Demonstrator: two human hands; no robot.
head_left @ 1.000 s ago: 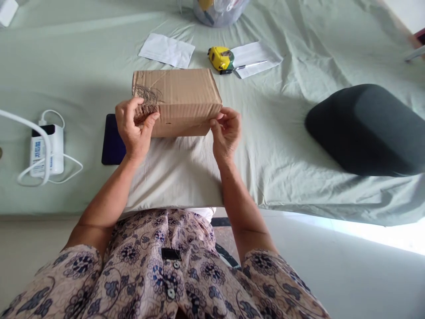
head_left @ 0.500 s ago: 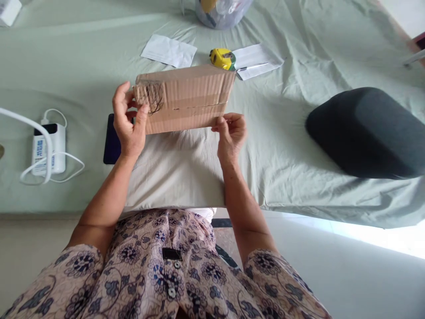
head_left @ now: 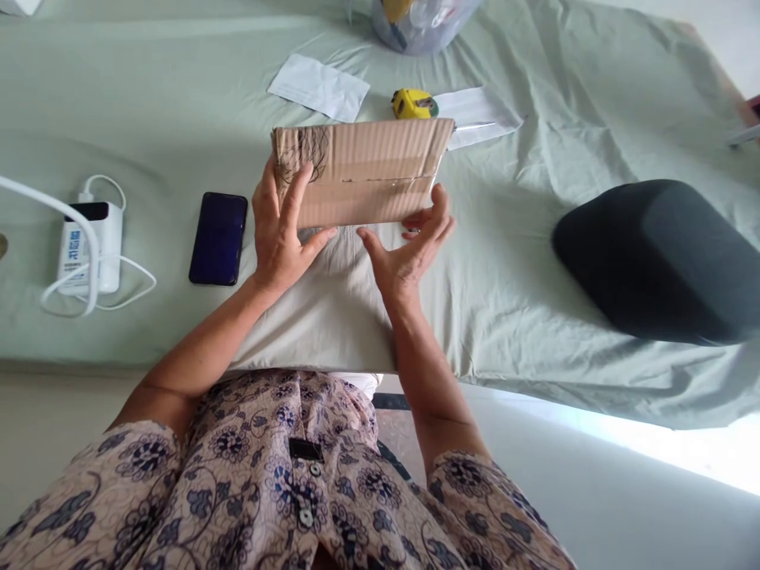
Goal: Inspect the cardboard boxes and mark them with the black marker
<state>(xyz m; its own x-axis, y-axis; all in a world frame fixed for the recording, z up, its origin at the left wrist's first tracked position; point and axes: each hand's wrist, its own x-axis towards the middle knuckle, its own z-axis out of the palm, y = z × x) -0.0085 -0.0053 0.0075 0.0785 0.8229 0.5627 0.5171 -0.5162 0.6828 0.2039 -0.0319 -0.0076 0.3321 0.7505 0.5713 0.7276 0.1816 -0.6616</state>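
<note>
A brown cardboard box (head_left: 362,170) with taped seam and dark scribbles at its left end stands tipped on its long edge over a white cloth (head_left: 321,309) on the green sheet. My left hand (head_left: 282,233) presses its spread fingers on the box's near face at the left end, with the thumb under the lower edge. My right hand (head_left: 409,249) is palm up at the box's lower right edge, fingers curled behind that edge. Both hands steady the box.
A dark phone (head_left: 218,237) lies left of my left hand. Farther left sits a white power bank (head_left: 89,245) with a looped cable. Behind the box are a yellow tape measure (head_left: 414,104), white papers (head_left: 319,87) and a clear bag (head_left: 421,16). A dark grey cushion (head_left: 659,257) lies right.
The box went from lying flat to tipped up on its edge and shifted right. My hands moved from its ends to its near face and lower edge, and the phone is now uncovered.
</note>
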